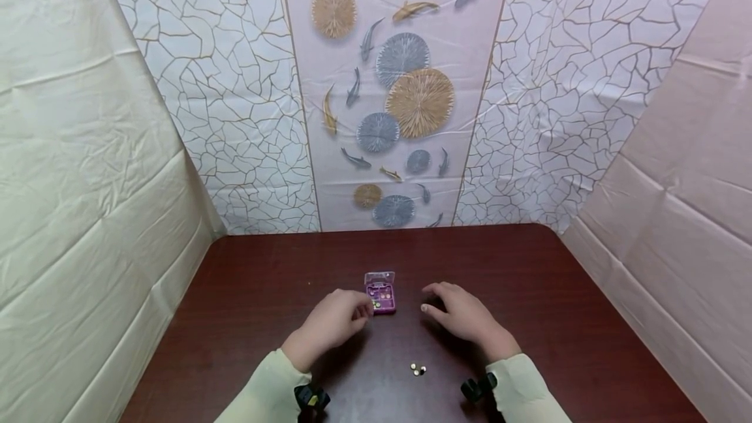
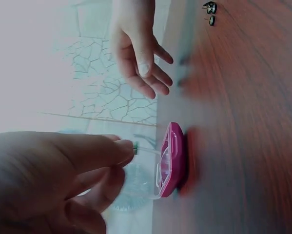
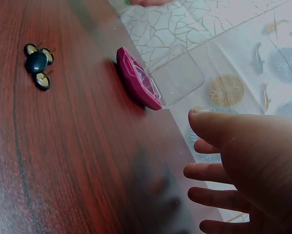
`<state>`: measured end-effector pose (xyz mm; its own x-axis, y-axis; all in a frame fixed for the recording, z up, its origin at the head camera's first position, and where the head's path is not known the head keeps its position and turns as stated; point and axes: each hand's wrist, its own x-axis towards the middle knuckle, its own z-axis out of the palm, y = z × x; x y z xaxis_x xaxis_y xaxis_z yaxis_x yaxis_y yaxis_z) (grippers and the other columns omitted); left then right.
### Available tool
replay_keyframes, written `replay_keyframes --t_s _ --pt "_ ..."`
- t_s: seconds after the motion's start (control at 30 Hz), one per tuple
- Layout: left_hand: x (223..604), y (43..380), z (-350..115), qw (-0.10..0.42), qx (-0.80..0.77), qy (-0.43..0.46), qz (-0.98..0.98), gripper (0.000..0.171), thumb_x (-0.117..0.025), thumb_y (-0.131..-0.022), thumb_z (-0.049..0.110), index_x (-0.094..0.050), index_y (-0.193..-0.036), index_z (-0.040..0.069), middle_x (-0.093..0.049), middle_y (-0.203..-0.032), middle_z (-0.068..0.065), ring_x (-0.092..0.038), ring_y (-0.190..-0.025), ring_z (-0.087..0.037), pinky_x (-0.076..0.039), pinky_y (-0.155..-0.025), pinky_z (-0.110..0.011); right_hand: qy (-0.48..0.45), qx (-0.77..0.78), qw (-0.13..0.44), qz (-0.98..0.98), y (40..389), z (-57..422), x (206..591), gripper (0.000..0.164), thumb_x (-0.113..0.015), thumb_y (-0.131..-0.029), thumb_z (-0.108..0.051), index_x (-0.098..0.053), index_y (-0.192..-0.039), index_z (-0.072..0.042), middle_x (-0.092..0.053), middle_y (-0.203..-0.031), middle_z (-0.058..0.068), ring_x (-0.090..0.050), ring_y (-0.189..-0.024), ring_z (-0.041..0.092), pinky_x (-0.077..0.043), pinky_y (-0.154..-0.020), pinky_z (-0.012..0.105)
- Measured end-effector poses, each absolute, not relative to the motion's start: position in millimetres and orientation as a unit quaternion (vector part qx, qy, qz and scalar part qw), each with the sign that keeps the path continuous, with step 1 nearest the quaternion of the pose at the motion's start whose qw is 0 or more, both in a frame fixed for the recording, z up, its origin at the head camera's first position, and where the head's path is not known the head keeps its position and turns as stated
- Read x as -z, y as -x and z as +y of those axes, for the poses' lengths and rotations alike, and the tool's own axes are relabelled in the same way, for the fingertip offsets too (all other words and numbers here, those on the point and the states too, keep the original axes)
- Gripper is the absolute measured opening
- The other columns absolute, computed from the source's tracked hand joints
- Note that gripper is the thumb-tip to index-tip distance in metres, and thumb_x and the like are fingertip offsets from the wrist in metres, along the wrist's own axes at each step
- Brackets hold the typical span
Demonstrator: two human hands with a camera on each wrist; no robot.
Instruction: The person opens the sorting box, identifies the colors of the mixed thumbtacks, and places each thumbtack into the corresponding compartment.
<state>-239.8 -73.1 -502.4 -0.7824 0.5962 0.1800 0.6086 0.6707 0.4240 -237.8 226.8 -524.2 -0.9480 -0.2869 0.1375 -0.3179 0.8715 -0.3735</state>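
A small magenta pill-box-like case (image 1: 384,309) stands on the table with its clear lid (image 3: 177,75) raised. Its compartments hold several tiny round pieces, some green, some pale orange. At the case's left edge is my left hand (image 1: 336,320); thumb and forefinger pinch a small green piece (image 2: 135,148), mostly hidden by the fingertips. My right hand (image 1: 464,315) hovers to the right of the case, fingers apart, holding nothing. Nearer me lie several black dome-headed thumbtacks (image 3: 37,63) with gold undersides and pins.
The dark red-brown wooden table (image 1: 264,266) has a rounded far edge. Behind it hangs a patterned cloth (image 1: 376,168), with pale cloth walls on the left (image 1: 106,214) and right (image 1: 664,201). A tiny speck (image 1: 309,283) lies left of the case.
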Motion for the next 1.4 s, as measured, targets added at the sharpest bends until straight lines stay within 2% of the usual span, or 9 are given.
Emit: replay_keyframes --t_s 0.23,0.37,0.67,1.4 --pt "500 258 -57 0.073 0.213 0.312 -0.923 0.006 -0.075 -0.085 0.019 -0.072 -0.089 0.023 -0.071 -0.082 0.012 -0.058 -0.07 -0.001 -0.056 -0.063 -0.029 -0.158 -0.202 0.04 -0.966 238 226 525 0.04 -0.064 -0.092 -0.044 -0.065 -0.124 -0.021 -0.065 -0.124 -0.001 -0.055 -0.115 0.014 -0.05 -0.096 0.049" --pt "504 269 -52 0.09 0.196 0.299 -0.93 0.006 -0.076 -0.085 0.021 -0.073 -0.089 0.024 -0.072 -0.082 0.011 -0.059 -0.071 -0.004 -0.056 -0.063 -0.033 -0.157 -0.2 0.036 -0.966 238 226 524 0.041 -0.063 -0.092 -0.045 -0.065 -0.124 -0.02 -0.065 -0.124 -0.001 -0.055 -0.115 0.015 -0.05 -0.096 0.049" --pt "518 284 -47 0.086 0.192 0.28 -0.937 0.009 -0.075 -0.085 0.02 -0.075 -0.092 0.026 -0.072 -0.084 0.012 -0.059 -0.073 -0.005 -0.056 -0.063 -0.034 -0.157 -0.202 0.033 -0.966 240 227 527 0.041 -0.063 -0.092 -0.045 -0.065 -0.125 -0.021 -0.064 -0.126 -0.001 -0.054 -0.117 0.015 -0.049 -0.097 0.049" --pt "530 293 -42 0.098 0.187 0.288 -0.934 0.006 -0.076 -0.083 0.022 -0.073 -0.086 0.026 -0.071 -0.08 0.012 -0.055 -0.066 -0.005 -0.053 -0.059 -0.033 -0.164 -0.194 0.047 -0.966 242 233 531 0.042 -0.062 -0.091 -0.049 -0.065 -0.124 -0.022 -0.065 -0.124 -0.002 -0.054 -0.116 0.013 -0.049 -0.097 0.047"
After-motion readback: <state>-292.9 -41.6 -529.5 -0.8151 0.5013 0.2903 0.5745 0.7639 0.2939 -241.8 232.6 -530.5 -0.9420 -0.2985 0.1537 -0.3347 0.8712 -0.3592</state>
